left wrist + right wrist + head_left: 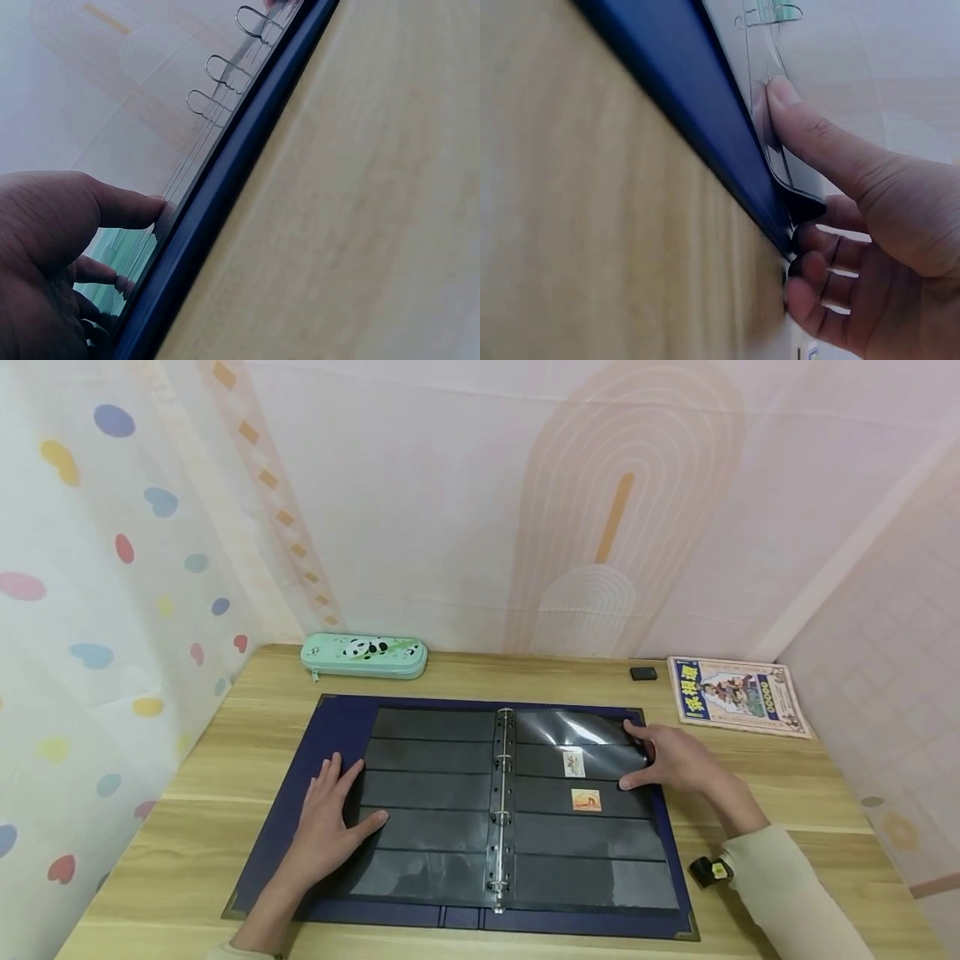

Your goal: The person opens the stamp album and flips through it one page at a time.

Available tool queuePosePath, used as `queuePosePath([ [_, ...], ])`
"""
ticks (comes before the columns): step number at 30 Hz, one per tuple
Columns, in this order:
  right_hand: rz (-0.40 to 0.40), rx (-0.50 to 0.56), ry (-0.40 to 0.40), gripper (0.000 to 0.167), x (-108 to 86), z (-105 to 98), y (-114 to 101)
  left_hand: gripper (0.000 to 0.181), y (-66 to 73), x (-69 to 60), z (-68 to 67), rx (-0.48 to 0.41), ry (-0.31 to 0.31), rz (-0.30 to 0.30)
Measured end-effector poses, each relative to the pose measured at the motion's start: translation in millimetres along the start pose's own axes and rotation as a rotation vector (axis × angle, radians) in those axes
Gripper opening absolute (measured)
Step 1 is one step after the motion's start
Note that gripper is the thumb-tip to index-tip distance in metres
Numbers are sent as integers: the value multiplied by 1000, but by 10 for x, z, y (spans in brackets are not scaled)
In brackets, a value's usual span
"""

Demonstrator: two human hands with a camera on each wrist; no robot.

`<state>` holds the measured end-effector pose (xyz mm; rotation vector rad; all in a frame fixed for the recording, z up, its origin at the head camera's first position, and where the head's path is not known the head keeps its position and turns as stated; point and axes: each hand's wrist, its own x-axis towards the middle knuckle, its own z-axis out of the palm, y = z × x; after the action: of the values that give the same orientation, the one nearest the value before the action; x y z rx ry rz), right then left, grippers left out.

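"What's the left hand (327, 827) doing?"
"Resting, fingers spread, on the stamp album (330, 727), across the outer edge of its left page (427, 789)."
"And the right hand (681, 762)?"
"Gripping the right page (592, 882) by its outer edge, right of two stamps (587, 800)."
"Farther off?"
"A panda pencil case (363, 657) left, a booklet (738, 696) right."

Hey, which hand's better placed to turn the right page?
Probably your right hand: it grips the curled outer edge of the right page, while your left hand touches the left page.
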<state>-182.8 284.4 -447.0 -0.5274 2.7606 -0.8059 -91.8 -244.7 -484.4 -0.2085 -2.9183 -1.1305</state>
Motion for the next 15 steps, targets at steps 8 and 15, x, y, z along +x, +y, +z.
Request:
queuePosePath([
  [8, -50, 25, 52, 103, -129, 175, -73, 94, -22, -10, -3, -1, 1, 0],
  [15, -124, 36, 174, 109, -238, 325, -9, 93, -13, 4, 2, 11, 8, 4],
])
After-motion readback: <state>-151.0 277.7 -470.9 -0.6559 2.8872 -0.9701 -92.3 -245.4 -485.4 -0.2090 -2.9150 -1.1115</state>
